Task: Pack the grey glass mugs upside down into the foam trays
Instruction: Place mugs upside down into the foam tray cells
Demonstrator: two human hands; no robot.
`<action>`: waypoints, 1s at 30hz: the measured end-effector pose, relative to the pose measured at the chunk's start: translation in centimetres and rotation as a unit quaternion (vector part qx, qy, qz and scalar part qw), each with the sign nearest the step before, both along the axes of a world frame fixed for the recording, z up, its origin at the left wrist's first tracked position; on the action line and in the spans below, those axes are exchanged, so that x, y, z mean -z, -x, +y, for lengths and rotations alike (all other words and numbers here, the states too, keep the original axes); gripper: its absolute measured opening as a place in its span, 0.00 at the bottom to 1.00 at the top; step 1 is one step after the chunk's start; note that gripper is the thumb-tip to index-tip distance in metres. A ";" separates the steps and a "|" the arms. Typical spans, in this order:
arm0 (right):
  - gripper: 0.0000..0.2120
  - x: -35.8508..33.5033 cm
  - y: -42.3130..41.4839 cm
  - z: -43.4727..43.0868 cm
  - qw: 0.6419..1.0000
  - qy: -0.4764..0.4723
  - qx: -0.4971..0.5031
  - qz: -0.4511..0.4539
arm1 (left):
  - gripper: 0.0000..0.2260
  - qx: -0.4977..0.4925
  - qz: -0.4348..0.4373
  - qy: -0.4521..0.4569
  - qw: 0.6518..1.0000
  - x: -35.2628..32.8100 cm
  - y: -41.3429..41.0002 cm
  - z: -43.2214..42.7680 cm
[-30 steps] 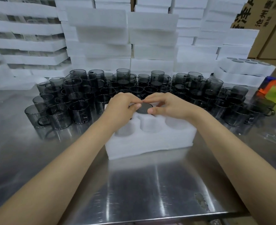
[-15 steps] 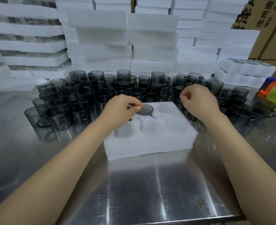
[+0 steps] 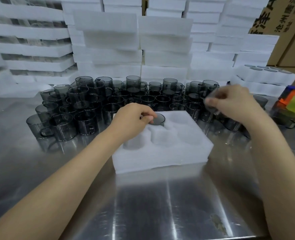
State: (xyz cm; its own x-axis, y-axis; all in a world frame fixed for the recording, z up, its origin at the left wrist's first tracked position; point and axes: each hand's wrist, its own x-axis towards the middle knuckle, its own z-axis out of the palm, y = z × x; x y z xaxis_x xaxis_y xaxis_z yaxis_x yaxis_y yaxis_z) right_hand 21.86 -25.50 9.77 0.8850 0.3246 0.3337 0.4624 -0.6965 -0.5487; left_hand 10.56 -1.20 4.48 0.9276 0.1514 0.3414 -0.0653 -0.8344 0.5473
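And the left hand [image 3: 134, 119] pinches the seated mug [image 3: 159, 119], base up in a far-row pocket of the foam tray [image 3: 160, 156] mid-way along the bench [image 3: 143, 205], while the right hand [image 3: 233, 101] grips a blurred second mug [image 3: 211, 102] beyond the tray's far right corner, so flip it fully and lower it straight into a free pocket.

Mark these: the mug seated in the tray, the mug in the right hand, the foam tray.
seated mug [image 3: 159, 118], head view, on its upturned base.
held mug [image 3: 212, 109], head view, on its blurred lower glass wall.
foam tray [image 3: 160, 158], head view, on its front wall.
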 end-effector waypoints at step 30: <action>0.30 4.5 4.2 7.7 0.885 -0.246 -0.365 0.153 | 0.27 0.155 -0.133 0.218 0.954 -0.2 1.9 -0.4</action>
State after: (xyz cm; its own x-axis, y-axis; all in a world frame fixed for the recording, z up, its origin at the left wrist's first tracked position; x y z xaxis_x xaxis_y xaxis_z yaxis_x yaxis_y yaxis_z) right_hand 17.65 -17.84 5.23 0.5729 0.7288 0.3750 0.4676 0.0851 -0.8798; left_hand 8.64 -1.58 4.65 0.8406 0.0657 0.5376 -0.4562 -0.4492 0.7682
